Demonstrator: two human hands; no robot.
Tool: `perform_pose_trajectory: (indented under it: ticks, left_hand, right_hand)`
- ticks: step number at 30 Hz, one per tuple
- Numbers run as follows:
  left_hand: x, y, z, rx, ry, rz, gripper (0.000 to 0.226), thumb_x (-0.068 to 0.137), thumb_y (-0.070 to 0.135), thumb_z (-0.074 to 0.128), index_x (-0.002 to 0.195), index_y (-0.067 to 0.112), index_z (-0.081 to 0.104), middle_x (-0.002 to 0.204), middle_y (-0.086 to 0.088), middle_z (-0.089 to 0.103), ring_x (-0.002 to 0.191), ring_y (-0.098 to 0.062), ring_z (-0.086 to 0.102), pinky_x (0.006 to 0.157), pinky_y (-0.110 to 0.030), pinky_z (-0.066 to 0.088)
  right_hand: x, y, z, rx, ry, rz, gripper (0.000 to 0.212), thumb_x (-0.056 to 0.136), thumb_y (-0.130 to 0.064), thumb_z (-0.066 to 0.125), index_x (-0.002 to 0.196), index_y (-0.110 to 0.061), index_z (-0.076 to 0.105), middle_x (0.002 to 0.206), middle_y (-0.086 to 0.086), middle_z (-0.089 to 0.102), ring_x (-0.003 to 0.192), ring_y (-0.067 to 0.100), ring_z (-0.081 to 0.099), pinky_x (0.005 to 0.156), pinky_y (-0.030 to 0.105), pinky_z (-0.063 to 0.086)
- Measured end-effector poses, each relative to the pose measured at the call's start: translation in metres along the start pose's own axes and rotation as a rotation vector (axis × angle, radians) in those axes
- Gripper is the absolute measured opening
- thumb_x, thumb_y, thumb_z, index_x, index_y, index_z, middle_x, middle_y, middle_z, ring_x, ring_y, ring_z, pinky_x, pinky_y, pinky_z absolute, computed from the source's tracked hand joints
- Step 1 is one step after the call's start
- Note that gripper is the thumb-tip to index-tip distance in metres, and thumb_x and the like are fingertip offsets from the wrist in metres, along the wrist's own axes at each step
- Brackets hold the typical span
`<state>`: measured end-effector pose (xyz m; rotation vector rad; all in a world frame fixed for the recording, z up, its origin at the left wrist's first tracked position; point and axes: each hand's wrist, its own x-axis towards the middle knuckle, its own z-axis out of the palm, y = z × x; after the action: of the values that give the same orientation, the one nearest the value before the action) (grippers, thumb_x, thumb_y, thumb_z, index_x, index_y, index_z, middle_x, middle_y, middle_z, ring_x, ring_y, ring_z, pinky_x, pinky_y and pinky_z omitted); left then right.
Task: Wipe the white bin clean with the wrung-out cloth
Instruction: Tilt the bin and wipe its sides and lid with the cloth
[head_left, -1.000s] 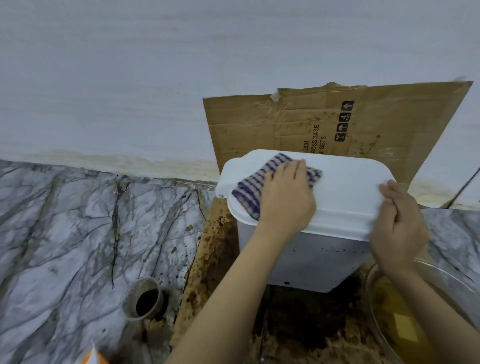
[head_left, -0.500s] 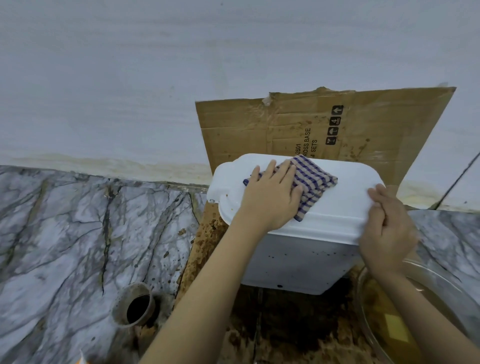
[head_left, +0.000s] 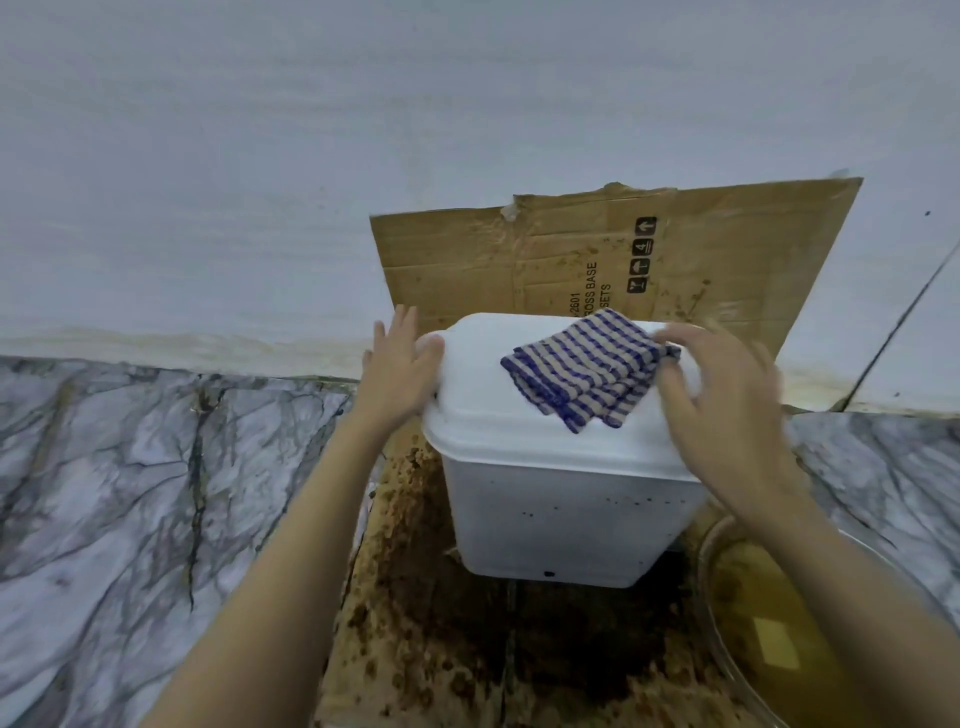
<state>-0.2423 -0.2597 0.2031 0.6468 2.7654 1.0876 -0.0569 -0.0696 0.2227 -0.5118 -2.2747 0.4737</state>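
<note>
On my feed the white plastic bin (head_left: 561, 514) stands right of centre on a stained brown cardboard sheet (head_left: 441, 623). The sheet lies on a grey veined marble surface (head_left: 130, 493), and its far part (head_left: 727, 249) rises upright against the pale wall (head_left: 311, 156) just behind the bin. The bin's white lid (head_left: 493, 415) is on, and I count several small dark specks on the front wall below it. A folded blue-and-white checked cloth (head_left: 582, 369) lies flat on top of the lid, toward its far right part, with its layered corners pointing at me. The two hands are well apart, one at each end of the lid. The left hand (head_left: 402, 364) has straight fingers pointing up and away, with its palm laid against the lid's left end. The right hand (head_left: 727, 410) hovers over the lid's right end with its fingers spread and bent, and the fingertips reach the right edge of the cloth. That hand is blurred, so I cannot tell whether it pinches the cloth or only touches it. At the lower right, just beside the bin, I see the rim of a clear glass bowl (head_left: 702, 587) that holds a yellowish liquid.
</note>
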Motion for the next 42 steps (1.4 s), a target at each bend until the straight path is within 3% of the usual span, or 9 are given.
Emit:
perform_pose_trajectory:
  ticks: [3, 7, 16, 21, 26, 30, 34, 39, 42]
  left_hand:
    - [0.003, -0.016, 0.005, -0.280, -0.100, -0.046, 0.068, 0.094, 0.057, 0.032, 0.150, 0.020, 0.019, 0.158, 0.001, 0.018, 0.144, -0.023, 0.016, 0.117, -0.049, 0.015]
    - [0.000, -0.022, 0.012, -0.544, -0.068, -0.068, 0.066, 0.092, 0.057, 0.039, 0.147, 0.023, 0.027, 0.152, 0.001, 0.031, 0.136, -0.021, 0.034, 0.111, -0.050, 0.031]
    - [0.003, -0.030, 0.012, -0.700, -0.113, -0.059, 0.055, 0.099, 0.044, 0.036, 0.147, 0.020, 0.025, 0.153, -0.003, 0.028, 0.136, -0.021, 0.033, 0.111, -0.047, 0.031]
    - [0.000, -0.031, 0.013, -0.699, -0.095, 0.014, 0.055, 0.096, 0.048, 0.035, 0.142, 0.017, 0.034, 0.144, -0.005, 0.041, 0.130, -0.019, 0.042, 0.110, -0.045, 0.034]
    - [0.005, -0.035, 0.017, -0.674, -0.087, 0.077, 0.060, 0.087, 0.053, 0.032, 0.131, 0.015, 0.045, 0.128, -0.005, 0.052, 0.117, -0.020, 0.051, 0.103, -0.046, 0.040]
    - [0.004, -0.037, 0.019, -0.695, -0.063, 0.108, 0.028, 0.100, 0.036, 0.031, 0.118, 0.020, 0.047, 0.118, 0.000, 0.053, 0.109, -0.016, 0.053, 0.099, -0.041, 0.044]
    - [0.008, -0.037, 0.021, -0.682, -0.039, 0.127, 0.028, 0.100, 0.035, 0.031, 0.118, 0.022, 0.048, 0.118, -0.002, 0.054, 0.109, -0.018, 0.053, 0.097, -0.043, 0.045]
    - [0.009, -0.038, 0.023, -0.711, -0.026, 0.140, 0.024, 0.095, 0.039, 0.032, 0.104, 0.030, 0.052, 0.106, 0.005, 0.056, 0.102, -0.014, 0.054, 0.097, -0.041, 0.045]
    - [0.009, -0.039, 0.025, -0.733, -0.023, 0.127, 0.025, 0.092, 0.044, 0.033, 0.103, 0.034, 0.053, 0.107, 0.004, 0.058, 0.106, -0.018, 0.056, 0.098, -0.047, 0.044]
  right_hand:
    - [0.038, -0.033, 0.022, 0.000, -0.414, -0.221, 0.031, 0.098, -0.028, 0.042, 0.124, -0.026, 0.060, 0.143, 0.000, 0.046, 0.140, 0.026, 0.028, 0.111, 0.047, 0.019]
    - [0.056, -0.045, 0.060, -0.222, -0.845, -0.186, 0.041, 0.101, -0.046, 0.022, 0.139, -0.043, 0.037, 0.158, -0.009, 0.016, 0.146, 0.023, 0.003, 0.112, 0.059, -0.001]
    - [0.026, -0.105, 0.085, -0.103, -0.909, -0.246, 0.050, 0.099, -0.043, 0.031, 0.148, -0.034, 0.021, 0.159, -0.006, 0.011, 0.146, 0.018, 0.000, 0.113, 0.052, -0.010]
    - [0.014, -0.103, 0.079, -0.017, -0.792, -0.214, 0.063, 0.085, -0.035, 0.058, 0.140, -0.026, 0.027, 0.142, -0.002, 0.037, 0.134, 0.019, 0.031, 0.117, 0.046, 0.006]
    - [0.006, -0.118, 0.079, -0.015, -0.685, -0.148, 0.062, 0.083, -0.029, 0.060, 0.136, -0.022, 0.028, 0.116, -0.003, 0.043, 0.119, 0.019, 0.041, 0.114, 0.042, 0.017]
    - [-0.008, -0.115, 0.074, -0.083, -0.624, -0.098, 0.059, 0.083, -0.030, 0.059, 0.133, -0.021, 0.029, 0.137, 0.000, 0.037, 0.133, 0.021, 0.029, 0.113, 0.040, 0.018]
    - [-0.010, -0.105, 0.069, -0.090, -0.602, -0.025, 0.063, 0.082, -0.036, 0.060, 0.134, -0.021, 0.026, 0.142, -0.002, 0.031, 0.140, 0.017, 0.020, 0.117, 0.038, 0.008]
    - [-0.001, -0.125, 0.093, -0.084, -0.546, -0.042, 0.060, 0.085, -0.036, 0.056, 0.135, -0.017, 0.029, 0.138, 0.000, 0.035, 0.133, 0.018, 0.029, 0.114, 0.037, 0.018]
    - [0.000, -0.130, 0.102, -0.174, -0.507, -0.039, 0.052, 0.090, -0.040, 0.050, 0.132, -0.013, 0.034, 0.146, 0.007, 0.031, 0.141, 0.025, 0.019, 0.116, 0.041, 0.014]
